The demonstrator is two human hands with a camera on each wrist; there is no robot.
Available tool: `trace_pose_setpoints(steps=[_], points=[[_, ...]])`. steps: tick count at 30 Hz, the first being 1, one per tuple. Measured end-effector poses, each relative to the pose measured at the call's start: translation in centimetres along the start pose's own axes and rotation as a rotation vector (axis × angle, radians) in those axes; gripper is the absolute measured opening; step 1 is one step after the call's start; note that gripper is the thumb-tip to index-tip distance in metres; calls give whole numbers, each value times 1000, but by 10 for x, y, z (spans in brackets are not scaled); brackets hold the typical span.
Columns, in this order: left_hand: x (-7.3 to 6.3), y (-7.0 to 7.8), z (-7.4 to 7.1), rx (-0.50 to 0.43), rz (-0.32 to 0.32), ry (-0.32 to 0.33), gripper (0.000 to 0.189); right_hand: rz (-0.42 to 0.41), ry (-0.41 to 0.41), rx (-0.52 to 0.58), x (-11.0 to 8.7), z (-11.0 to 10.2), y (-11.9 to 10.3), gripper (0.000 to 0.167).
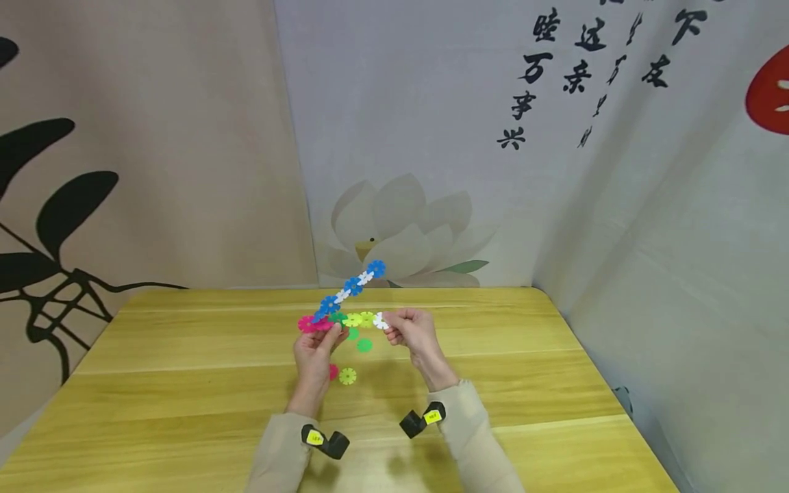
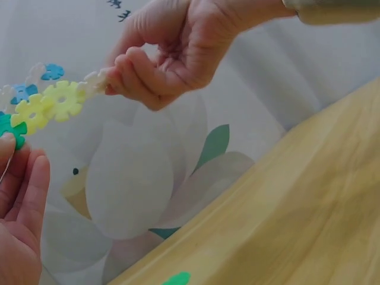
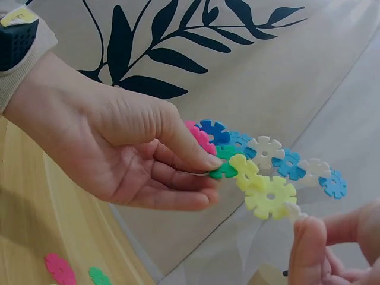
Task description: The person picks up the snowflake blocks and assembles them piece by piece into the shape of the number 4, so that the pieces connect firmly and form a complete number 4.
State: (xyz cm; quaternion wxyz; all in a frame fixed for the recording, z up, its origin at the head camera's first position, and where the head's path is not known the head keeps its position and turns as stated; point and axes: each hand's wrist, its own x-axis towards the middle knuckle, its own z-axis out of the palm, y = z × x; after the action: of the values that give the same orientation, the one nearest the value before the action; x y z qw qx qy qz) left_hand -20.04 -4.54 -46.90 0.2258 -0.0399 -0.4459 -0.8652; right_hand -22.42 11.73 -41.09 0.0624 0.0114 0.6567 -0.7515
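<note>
Joining a branching chain of notched, flower-shaped plastic discs (image 1: pixel 337 318) above the wooden table (image 1: pixel 524 356)

The chain is held up between both hands. The left hand (image 1: pixel 316 357) pinches its green disc (image 3: pixel 224 171); the right hand (image 1: pixel 414 335) pinches a white disc (image 1: pixel 379 320) at the end of the row, against a yellow disc (image 3: pixel 271 197). Whether that white disc is fully slotted in cannot be told. Already built are a slanting blue-and-white row (image 1: pixel 353 286), a pink end (image 1: pixel 306 324) and the green-and-yellow stretch. The work looks well advanced, perhaps unfinished: two loose green discs (image 1: pixel 364 345), a loose pink disc (image 1: pixel 333 372) and a loose yellow disc (image 1: pixel 348 376) lie unattached on the table.
</note>
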Motion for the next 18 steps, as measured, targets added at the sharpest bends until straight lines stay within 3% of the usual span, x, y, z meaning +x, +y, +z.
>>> trace_pose_setpoints(steps=[1,6,7,8,11,16,18], points=[[4,-13,-7,-65,16,-33,10,-1,-1,7,0,0,1,10],[3,-18,-4,-113,16,-46,17,-26,-15,30,0,3,5,10],[3,-18,-3,-98,7,-42,20,-34,-20,30,0,3,5,10],[-2,-7,6,-53,-13,-15,23,-42,-26,28,-1,4,5,10],[-3,-7,10,-29,-48,1,24,-55,-37,22,-2,7,6,10],[-4,-9,11,19,-91,16,4,-56,-32,8,-2,9,7,11],[-5,-10,11,31,-100,13,7,-59,-29,2,-2,9,8,12]])
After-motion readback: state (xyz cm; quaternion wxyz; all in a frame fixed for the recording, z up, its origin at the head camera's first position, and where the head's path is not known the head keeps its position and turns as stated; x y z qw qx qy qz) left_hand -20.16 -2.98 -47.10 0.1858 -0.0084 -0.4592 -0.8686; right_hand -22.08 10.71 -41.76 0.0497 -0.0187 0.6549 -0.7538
